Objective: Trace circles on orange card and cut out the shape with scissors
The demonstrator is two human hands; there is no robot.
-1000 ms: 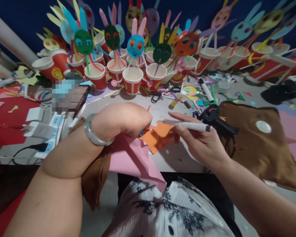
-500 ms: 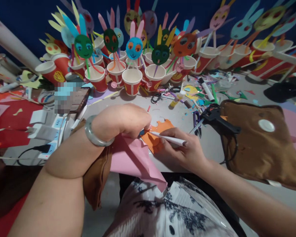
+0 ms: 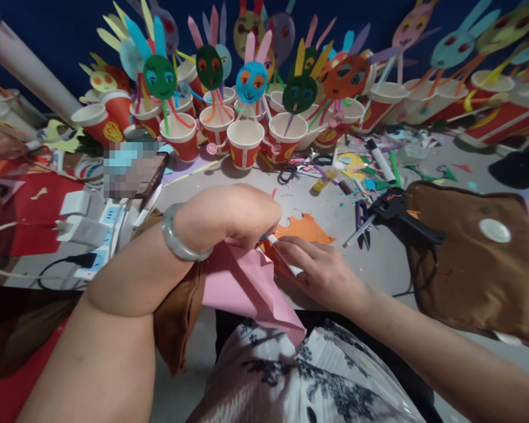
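Observation:
My left hand point(image 3: 229, 214), with a bangle on the wrist, is bent inward over the work with its fingers curled down. Its fingertips are hidden, and a small blue spot shows beside them. My right hand point(image 3: 321, 270) is closed around a slim white marker point(image 3: 297, 270) lying slantwise, its upper end close to the left fingers. Orange paper point(image 3: 306, 226) with a scalloped cut edge rests on the table beneath both hands. Below the left hand, a creased pink sheet point(image 3: 247, 285) hangs over the table's front edge.
Paper cups point(image 3: 245, 141) holding paper rabbit faces line the back. On the right are a black glue gun point(image 3: 401, 217), scissors point(image 3: 362, 226) and a brown cushion point(image 3: 471, 258). A power strip point(image 3: 108, 223) and a phone point(image 3: 154, 173) lie left. Another person's hand point(image 3: 0, 150) is at the left edge.
My right hand has turned and shifted toward the left fingers with the marker, now covering more of it and of the orange paper. Another person's hand has appeared at the left edge.

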